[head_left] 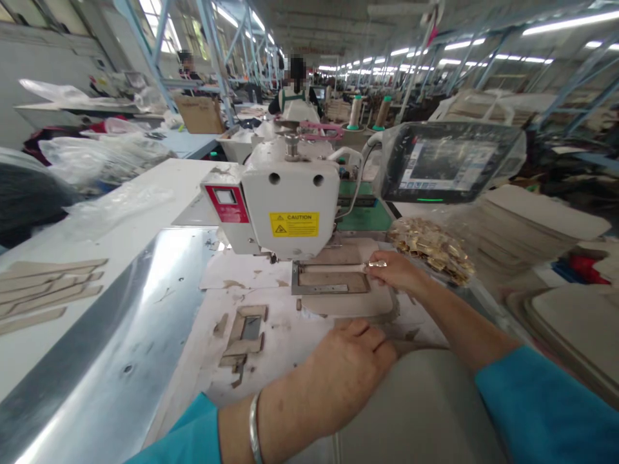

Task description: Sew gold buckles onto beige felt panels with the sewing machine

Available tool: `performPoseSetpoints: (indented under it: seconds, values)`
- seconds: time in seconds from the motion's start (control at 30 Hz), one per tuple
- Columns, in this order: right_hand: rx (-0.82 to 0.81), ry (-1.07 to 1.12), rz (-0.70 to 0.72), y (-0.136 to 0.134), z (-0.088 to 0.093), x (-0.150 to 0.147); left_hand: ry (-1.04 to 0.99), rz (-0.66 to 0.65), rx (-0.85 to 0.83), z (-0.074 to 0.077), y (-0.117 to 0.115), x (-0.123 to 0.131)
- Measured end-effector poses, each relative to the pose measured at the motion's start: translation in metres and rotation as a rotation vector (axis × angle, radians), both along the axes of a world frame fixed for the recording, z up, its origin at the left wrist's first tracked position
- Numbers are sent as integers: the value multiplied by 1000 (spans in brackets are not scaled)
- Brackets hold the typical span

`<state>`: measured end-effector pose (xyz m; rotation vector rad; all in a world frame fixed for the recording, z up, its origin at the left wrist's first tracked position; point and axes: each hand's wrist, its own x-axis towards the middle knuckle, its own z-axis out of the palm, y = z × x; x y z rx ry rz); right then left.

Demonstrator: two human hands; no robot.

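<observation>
Nearest: a grey-beige panel under both forearms. Turquoise sleeves on both arms, silver bangle on the left wrist. Left hand lay on the panel's far edge, fingers together, slightly curled, not gripping anything visible. Right hand was reaching forward, fingertips pinched on a pale strip with a small metal fitting at its end.

Strip was at the right end of a rectangular metal sewing template, either touching it or just above, can't tell which. Template sat directly in front of the white sewing machine head, which had a yellow caution label.

Just right of the right hand: heap of gold metal fittings. Beyond it: touchscreen, and to the right, a stack of beige cut panels. Beige strips lay on the white table at left. A co-worker was well beyond the machine.
</observation>
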<state>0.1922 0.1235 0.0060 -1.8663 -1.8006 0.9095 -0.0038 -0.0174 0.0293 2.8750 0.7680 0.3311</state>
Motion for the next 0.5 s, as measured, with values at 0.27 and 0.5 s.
performPoseSetpoints:
  seconds: [0.27,0.5]
  values:
    - [367,3,215,-9,20,79,-32,-152,19,-7,-2,3]
    - [215,99,52,-63,35,114,-59,-149,41,-18,1,-2]
